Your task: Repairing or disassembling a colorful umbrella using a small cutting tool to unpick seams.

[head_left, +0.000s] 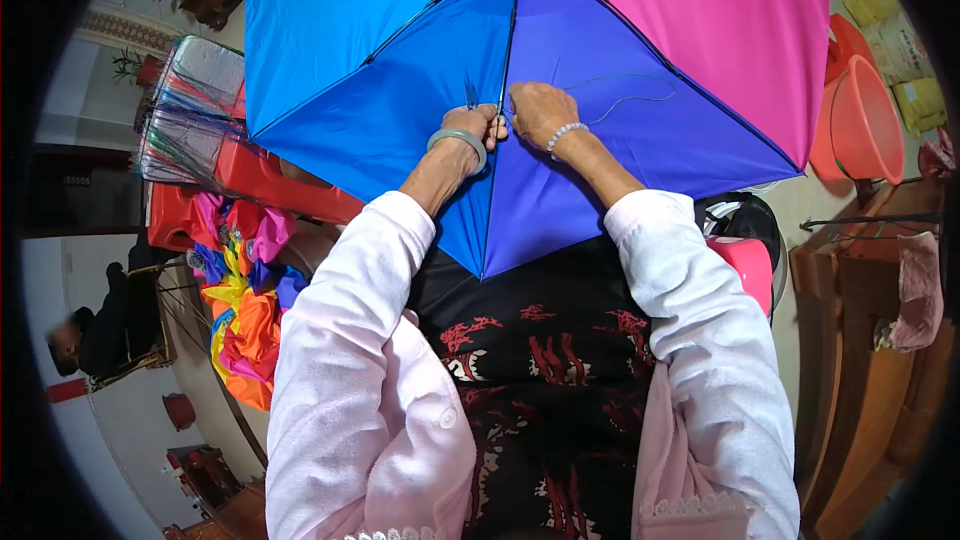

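Note:
An umbrella (590, 35) lies spread over my lap, its underside up, with blue, purple, pink, green and red panels and dark thin ribs. At the seam between the blue and purple panels, my left hand (474, 128) is closed on an umbrella rib (511, 35). A small tuft of dark threads (471, 92) stands up beside its fingers. Just to the right, my right hand (542, 114) is closed with its fingertips at the same rib. A thin dark thread (640, 97) loops from it over the purple panel. Any needle in its fingers is too small to see.
Bundles of coloured strands (190, 110) lie on a red stool (265, 178) at the left. Below hangs a heap of bright folded cloth (250, 315). A person (105, 325) is at far left. Right stand an orange-red basin (866, 120) and wooden furniture (850, 370).

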The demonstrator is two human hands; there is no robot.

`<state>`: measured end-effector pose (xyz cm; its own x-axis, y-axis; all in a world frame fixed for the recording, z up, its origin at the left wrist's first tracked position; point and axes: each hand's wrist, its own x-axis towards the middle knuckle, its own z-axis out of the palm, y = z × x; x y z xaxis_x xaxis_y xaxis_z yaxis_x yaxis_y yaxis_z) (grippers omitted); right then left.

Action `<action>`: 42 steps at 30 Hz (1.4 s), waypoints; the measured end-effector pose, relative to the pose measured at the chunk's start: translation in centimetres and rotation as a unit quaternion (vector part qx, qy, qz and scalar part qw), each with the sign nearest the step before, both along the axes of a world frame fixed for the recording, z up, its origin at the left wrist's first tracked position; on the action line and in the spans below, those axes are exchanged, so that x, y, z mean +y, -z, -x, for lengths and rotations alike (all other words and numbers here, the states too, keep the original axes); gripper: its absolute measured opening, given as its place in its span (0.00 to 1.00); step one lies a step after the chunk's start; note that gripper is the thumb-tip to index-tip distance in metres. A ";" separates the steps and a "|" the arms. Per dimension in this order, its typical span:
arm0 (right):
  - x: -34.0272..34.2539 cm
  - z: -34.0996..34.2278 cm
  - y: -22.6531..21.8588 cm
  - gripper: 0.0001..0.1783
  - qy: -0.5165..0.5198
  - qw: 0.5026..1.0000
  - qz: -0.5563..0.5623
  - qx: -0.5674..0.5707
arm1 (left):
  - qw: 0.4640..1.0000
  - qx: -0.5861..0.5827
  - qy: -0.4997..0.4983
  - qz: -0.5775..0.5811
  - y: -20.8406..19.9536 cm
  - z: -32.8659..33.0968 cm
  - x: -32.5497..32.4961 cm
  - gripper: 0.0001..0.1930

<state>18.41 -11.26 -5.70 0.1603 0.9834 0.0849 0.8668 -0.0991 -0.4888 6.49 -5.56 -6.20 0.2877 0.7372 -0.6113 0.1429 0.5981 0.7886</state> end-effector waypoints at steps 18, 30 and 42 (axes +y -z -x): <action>-0.1 0.2 -0.1 0.09 0.010 1.000 0.011 0.010 | 0.996 0.006 -0.074 -0.048 0.4 -0.6 -0.8 0.05; -1.9 -0.4 -1.1 0.17 -0.016 0.998 0.061 0.008 | 0.992 -0.048 -0.113 -0.029 -0.3 0.4 -1.1 0.09; -2.1 -0.4 -1.1 0.13 -0.015 0.998 0.058 0.001 | 0.996 -0.039 -0.082 -0.011 -0.6 0.6 -0.8 0.11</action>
